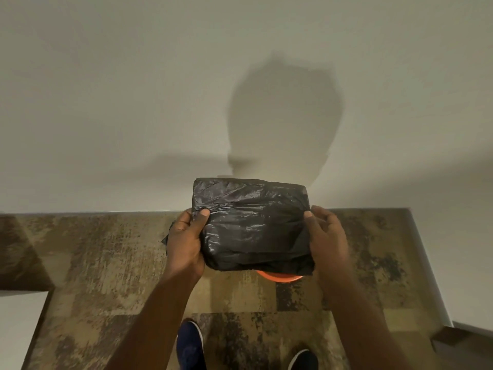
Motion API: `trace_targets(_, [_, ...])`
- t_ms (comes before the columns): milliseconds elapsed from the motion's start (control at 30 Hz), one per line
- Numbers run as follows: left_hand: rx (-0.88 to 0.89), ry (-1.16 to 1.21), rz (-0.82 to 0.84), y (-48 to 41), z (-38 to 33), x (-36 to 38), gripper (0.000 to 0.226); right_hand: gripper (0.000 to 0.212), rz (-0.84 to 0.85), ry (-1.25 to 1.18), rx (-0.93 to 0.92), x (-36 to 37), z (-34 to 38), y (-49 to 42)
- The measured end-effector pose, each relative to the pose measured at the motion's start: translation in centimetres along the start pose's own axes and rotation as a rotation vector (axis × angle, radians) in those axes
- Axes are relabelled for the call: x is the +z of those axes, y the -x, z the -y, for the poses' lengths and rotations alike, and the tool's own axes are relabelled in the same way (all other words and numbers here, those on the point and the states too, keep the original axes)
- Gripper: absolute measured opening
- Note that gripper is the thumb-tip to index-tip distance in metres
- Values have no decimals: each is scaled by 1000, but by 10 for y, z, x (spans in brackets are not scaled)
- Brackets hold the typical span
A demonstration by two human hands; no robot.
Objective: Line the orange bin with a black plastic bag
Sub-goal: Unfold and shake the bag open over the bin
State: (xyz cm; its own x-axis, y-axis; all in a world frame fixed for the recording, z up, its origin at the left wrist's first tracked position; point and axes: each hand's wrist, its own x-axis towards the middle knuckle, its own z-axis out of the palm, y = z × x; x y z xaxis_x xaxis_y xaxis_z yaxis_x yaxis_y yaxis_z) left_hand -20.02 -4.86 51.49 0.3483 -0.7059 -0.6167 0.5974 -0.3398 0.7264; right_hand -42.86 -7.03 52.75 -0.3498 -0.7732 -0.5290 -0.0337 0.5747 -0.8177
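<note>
A folded black plastic bag is held flat in front of me, above the floor. My left hand grips its left edge, thumb on top. My right hand grips its right edge, thumb pressed on the top surface. Below the bag, only a thin arc of the orange bin rim shows; the rest of the bin is hidden behind the bag.
A plain pale wall rises straight ahead and meets the mottled brown carpet. A wall corner runs down the right side. A white surface sits at the lower left. My two shoes stand near the bottom.
</note>
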Motion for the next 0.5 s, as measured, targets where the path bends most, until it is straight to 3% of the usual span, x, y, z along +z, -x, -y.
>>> trace_targets(67, [92,-100,29,8,-3,4,16,51,-12,215,-112,2,7,10])
trace_targets(133, [265,-302,94,19,-3,12,13,47,43,223,-118,9,14,21])
trace_targets(200, [494,-562,170,32,-2,23,14,40,170,-66,38,18,17,24])
trace_targets(300, [879,-856,333,50,6,39,19,78,524,-424,298,28,26,24])
trace_targets(367, [1034,-1042,418,58,17,41,20,80,688,-658,367,31,26,13])
trace_targets(467, [1154,-1225,514,63,35,30,26,94,788,-635,377,25,25,-6])
trace_targets(500, [1193,-1240,547,64,40,24,25,85,738,-576,348,23,23,-13])
